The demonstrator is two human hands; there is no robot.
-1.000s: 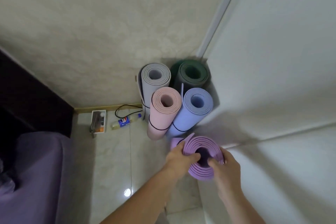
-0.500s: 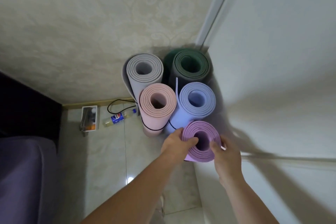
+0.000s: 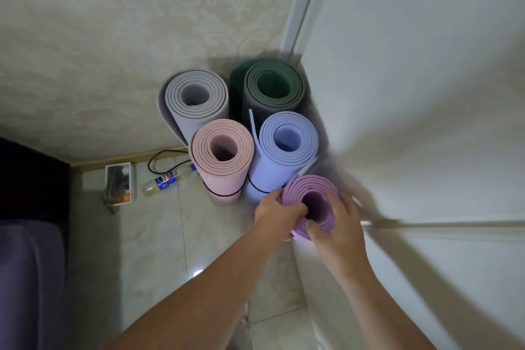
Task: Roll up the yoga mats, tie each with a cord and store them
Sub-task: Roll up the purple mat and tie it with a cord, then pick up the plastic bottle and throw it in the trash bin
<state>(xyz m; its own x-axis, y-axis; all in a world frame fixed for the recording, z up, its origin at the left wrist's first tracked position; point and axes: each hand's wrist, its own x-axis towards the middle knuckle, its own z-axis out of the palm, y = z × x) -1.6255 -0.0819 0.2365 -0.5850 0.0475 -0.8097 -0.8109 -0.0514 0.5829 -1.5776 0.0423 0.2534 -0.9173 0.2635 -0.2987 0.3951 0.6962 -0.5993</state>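
Purple mat (image 3: 311, 187) nearer blue mat (image 3: 279, 170) now, left hand (image 3: 277, 214) and right hand (image 3: 339, 226) clasping rim.

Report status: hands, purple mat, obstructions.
Left hand and right hand both grip purple mat at its top end. Mat roughly upright, next to blue mat. No cord visible on it; nothing blocking.

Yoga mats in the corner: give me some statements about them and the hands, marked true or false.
1. The left hand and right hand both grip the purple mat. True.
2. The grey mat, green mat, pink mat and blue mat stand upright in the corner. True.
3. The pink mat has no cord. False: a dark cord circles its lower part.
4. The bottle stands upright. False: it lies on its side on the floor.
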